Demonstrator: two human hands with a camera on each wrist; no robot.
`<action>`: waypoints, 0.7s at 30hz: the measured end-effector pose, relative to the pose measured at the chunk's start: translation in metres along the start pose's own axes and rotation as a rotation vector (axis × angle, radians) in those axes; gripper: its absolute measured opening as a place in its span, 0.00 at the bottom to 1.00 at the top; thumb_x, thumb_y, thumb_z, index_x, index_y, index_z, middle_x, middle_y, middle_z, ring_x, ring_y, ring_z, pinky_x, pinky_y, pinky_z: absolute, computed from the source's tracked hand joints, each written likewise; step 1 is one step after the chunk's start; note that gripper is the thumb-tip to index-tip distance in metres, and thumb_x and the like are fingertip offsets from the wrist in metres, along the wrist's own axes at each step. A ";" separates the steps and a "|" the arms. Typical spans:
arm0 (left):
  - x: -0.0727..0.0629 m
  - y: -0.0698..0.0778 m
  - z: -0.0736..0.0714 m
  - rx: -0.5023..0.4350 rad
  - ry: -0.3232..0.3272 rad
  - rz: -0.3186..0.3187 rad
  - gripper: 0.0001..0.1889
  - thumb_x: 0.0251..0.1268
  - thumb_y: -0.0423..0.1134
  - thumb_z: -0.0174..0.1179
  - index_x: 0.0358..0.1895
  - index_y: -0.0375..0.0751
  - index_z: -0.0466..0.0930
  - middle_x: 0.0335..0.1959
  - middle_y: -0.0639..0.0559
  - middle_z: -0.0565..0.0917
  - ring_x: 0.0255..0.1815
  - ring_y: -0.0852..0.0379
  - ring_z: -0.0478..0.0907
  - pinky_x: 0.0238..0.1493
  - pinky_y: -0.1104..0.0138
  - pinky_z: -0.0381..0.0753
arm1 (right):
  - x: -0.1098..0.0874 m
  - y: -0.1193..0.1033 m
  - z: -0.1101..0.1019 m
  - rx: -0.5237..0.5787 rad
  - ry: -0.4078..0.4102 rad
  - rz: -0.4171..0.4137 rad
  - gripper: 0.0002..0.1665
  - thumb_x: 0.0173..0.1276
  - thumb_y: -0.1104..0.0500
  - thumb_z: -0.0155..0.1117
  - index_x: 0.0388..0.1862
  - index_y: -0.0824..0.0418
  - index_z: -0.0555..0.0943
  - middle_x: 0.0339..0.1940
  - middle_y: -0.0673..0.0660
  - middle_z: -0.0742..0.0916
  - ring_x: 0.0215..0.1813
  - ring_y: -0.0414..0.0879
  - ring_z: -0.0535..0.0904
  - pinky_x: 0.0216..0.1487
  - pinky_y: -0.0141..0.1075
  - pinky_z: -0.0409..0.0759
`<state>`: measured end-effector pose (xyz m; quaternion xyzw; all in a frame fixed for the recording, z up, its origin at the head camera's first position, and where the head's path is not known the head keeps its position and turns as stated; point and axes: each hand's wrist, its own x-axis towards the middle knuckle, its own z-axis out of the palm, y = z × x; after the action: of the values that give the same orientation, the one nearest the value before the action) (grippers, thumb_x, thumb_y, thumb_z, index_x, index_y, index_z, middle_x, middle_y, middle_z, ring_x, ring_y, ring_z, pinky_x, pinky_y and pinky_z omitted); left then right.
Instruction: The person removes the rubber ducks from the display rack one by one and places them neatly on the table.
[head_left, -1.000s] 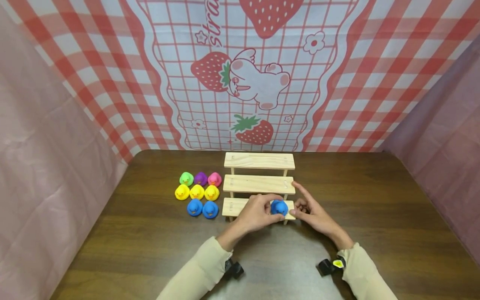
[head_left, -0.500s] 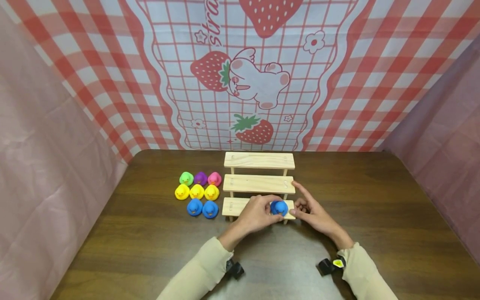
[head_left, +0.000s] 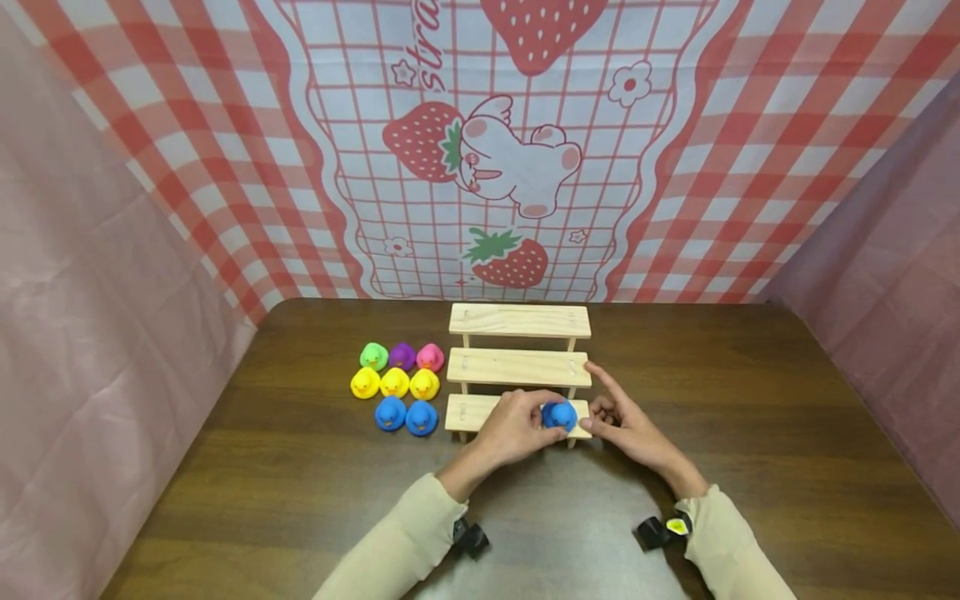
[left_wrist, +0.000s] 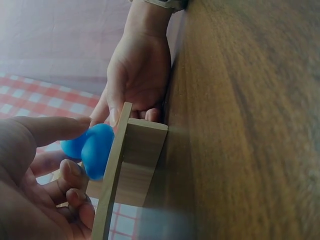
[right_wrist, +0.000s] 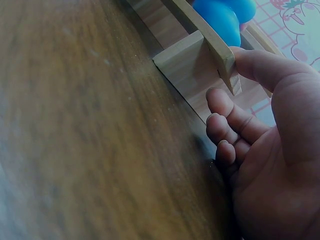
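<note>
My left hand (head_left: 512,427) pinches a blue rubber duck (head_left: 562,417) between thumb and forefinger, at the right end of the bottom step of a wooden three-step stand (head_left: 517,367). In the left wrist view the blue duck (left_wrist: 97,150) sits against the board's top, with the other fingers loosely bent below it. My right hand (head_left: 633,429) is at the stand's right end. Its thumb touches the end of the bottom board, while the forefinger reaches to the end of the middle one. In the right wrist view its remaining fingers (right_wrist: 227,127) curl loosely beside the stand's side leg, holding nothing.
Left of the stand, several rubber ducks stand in rows: green (head_left: 373,357), purple (head_left: 402,357) and pink (head_left: 431,357) at the back, yellow (head_left: 394,383) in the middle, two blue (head_left: 406,417) in front. A checked strawberry cloth (head_left: 517,167) hangs behind the brown table (head_left: 712,375).
</note>
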<state>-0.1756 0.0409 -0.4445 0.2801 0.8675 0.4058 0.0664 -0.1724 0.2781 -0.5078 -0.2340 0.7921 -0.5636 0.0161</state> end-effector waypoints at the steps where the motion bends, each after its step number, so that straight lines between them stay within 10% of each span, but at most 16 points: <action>1: 0.000 0.000 0.000 -0.001 -0.001 0.002 0.18 0.58 0.40 0.73 0.52 0.42 0.86 0.15 0.60 0.72 0.14 0.72 0.64 0.18 0.78 0.61 | 0.000 0.000 0.000 0.000 0.000 -0.003 0.48 0.69 0.71 0.60 0.82 0.58 0.49 0.29 0.51 0.79 0.30 0.32 0.72 0.28 0.32 0.71; 21: -0.009 0.006 -0.017 -0.032 0.026 0.054 0.18 0.59 0.39 0.72 0.53 0.42 0.85 0.13 0.60 0.69 0.14 0.71 0.61 0.19 0.78 0.59 | 0.000 -0.003 0.000 -0.014 0.006 0.032 0.48 0.69 0.70 0.62 0.82 0.57 0.49 0.29 0.51 0.79 0.30 0.32 0.72 0.28 0.31 0.71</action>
<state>-0.1714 0.0284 -0.4297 0.2971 0.8537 0.4249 0.0486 -0.1711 0.2770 -0.5050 -0.2198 0.7996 -0.5585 0.0211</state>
